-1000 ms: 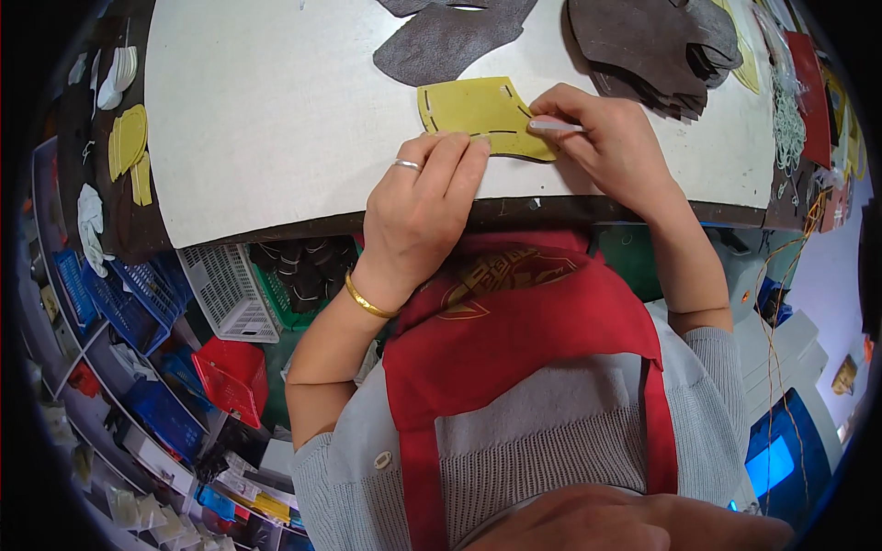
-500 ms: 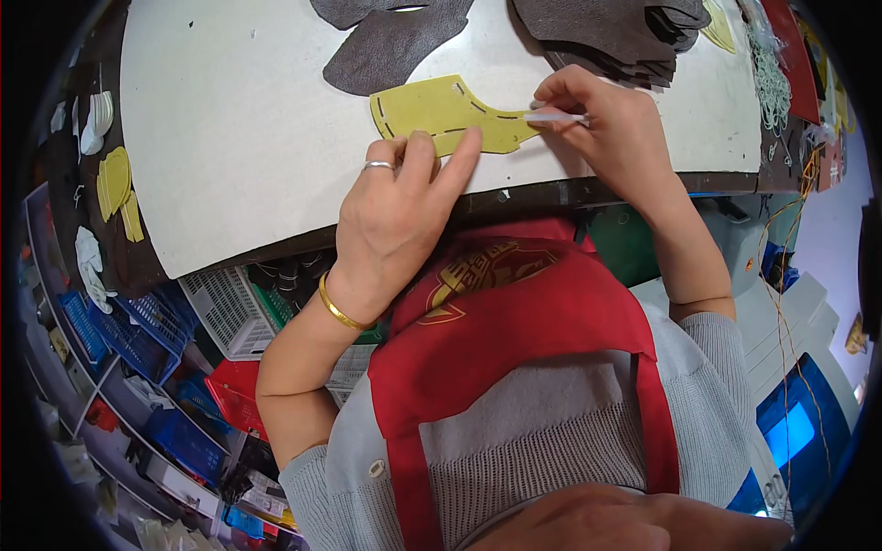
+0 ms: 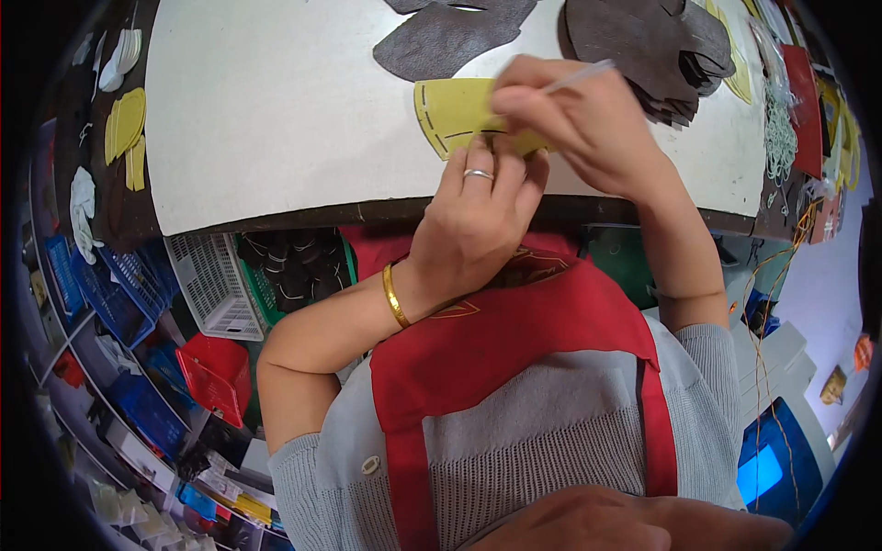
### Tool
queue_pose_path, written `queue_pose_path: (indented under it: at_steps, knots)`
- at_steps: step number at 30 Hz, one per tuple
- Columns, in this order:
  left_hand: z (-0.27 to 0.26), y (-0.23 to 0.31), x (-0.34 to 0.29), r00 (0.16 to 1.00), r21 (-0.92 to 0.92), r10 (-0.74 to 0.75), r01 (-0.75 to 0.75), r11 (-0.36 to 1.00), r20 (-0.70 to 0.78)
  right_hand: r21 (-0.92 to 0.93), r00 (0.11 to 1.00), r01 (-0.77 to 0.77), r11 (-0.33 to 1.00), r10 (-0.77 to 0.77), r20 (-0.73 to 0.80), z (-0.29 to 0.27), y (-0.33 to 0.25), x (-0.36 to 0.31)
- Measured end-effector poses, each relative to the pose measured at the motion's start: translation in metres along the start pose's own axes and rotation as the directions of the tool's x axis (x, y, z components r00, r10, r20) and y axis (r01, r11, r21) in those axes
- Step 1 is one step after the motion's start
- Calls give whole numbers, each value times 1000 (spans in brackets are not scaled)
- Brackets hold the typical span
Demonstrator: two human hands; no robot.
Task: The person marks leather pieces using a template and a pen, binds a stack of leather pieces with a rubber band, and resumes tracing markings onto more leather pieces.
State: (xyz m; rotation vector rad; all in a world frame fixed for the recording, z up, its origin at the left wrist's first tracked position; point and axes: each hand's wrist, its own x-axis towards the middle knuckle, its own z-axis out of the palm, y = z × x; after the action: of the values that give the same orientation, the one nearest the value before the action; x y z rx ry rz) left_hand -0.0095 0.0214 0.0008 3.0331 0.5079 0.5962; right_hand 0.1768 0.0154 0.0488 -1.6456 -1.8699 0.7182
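A flat yellow template (image 3: pixel 450 103) with dark slots along its edges lies near the front edge of the white-topped table. My left hand (image 3: pixel 473 216), with a ring and a gold bangle, presses its bunched fingertips on the template's near side. In my right hand (image 3: pixel 588 124) is a slim whitish pen (image 3: pixel 581 75), its rear end sticking up past the fingers. The right hand hovers over or rests on the template's right part and covers it; its fingertips are blurred, and the pen's tip is hidden.
Dark brown leather pieces (image 3: pixel 450 41) lie beyond the template, with a stack of more leather (image 3: pixel 625 46) to the right. Yellow pieces (image 3: pixel 126 124) and a white glove (image 3: pixel 83 211) lie at the far left. Pale green cord (image 3: pixel 779 138) hangs at the right. Baskets (image 3: pixel 216 285) stand below the table.
My right hand has moved left, over the template, and its pen now tilts upward. The left hand's spread fingers have drawn together on the template. The whole view has shifted a little.
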Motion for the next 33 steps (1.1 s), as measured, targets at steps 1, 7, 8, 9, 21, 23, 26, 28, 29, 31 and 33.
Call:
queue_pose_path:
  at_steps: [1,7,8,9,21,23,26,28,29,31,33]
  knots:
    - [-1,1,-1,1000,-6,-2,2,1000,17,1,1000,8,1000,-8,5,7,-2,8]
    - [-1,5,-3,999,-34,-22,23,999,49,-225,954,264,938,-219,207,27,-3,39]
    - [0,6,-2,998,-30,-33,34,999,54,-228,953,265,937,-218,209,29,0,44]
    - [2,5,-1,998,-29,-34,35,999,51,-267,961,275,924,-268,60,32,5,49]
    - [1,0,2,1000,-25,-9,9,1000,-2,-366,982,188,912,-186,42,7,0,-5]
    - [-1,0,3,1000,4,-5,5,1000,20,-364,993,119,924,-116,30,-8,5,-17]
    - [-2,0,7,999,39,-1,-1,999,32,-143,993,-8,990,-9,-118,-12,11,-21]
    - [-2,2,10,999,55,9,-12,998,46,122,965,-5,993,37,-260,-6,20,-12]
    - [-2,3,12,998,78,5,-10,997,60,120,962,-14,993,46,-271,-4,24,-10]
    - [0,6,17,997,96,3,-11,995,78,-175,995,-77,982,66,-68,0,28,-8]
    - [1,8,20,995,112,0,-11,994,98,-175,990,-84,981,62,-127,6,29,-10]
